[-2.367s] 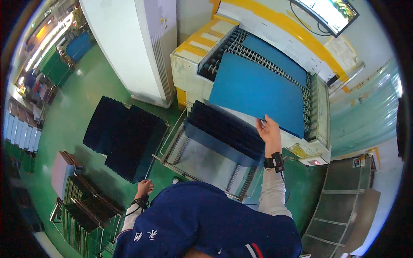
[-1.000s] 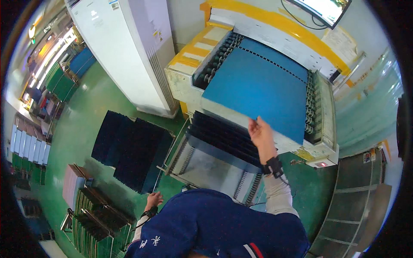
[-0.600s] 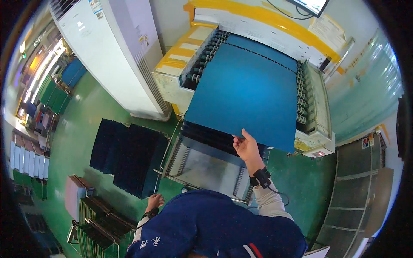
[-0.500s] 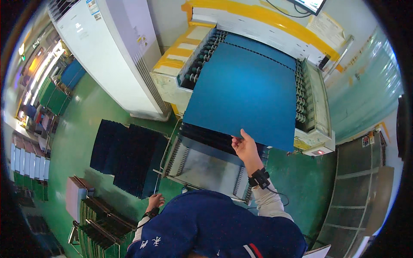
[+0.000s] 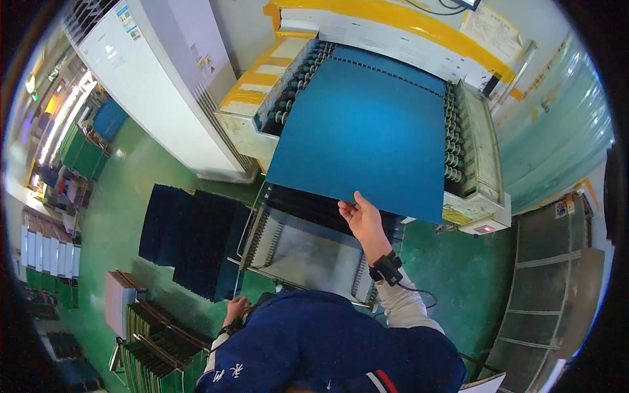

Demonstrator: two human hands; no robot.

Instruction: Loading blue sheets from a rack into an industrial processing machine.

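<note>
A large flat blue panel (image 5: pixel 367 131) lies on the roller conveyor (image 5: pixel 453 147), its front edge jutting out over a wire-sided rack (image 5: pixel 308 252). My right hand (image 5: pixel 360 219) is at that front edge, palm up. Its thumb tip overlaps the edge while the fingers, apart from the thumb, show just below it; no firm grip is visible. Low on the left, my left hand (image 5: pixel 237 308) has its fingers curled at the end of a thin metal rod (image 5: pixel 237 285), beside a rack of dark panels (image 5: pixel 209 242). Dark panels also stand in the far part of the wire-sided rack.
A tall white cabinet-like unit (image 5: pixel 151 92) stands left of the conveyor. Racks of green-edged boards (image 5: pixel 147 344) are at lower left. To the right are a grey framed panel (image 5: pixel 540 288) and a translucent plastic curtain (image 5: pixel 557 137). The floor (image 5: pixel 452 281) is green.
My view has shifted slightly. My right hand has moved a little left along the panel's front edge. My left hand stays by the rod.
</note>
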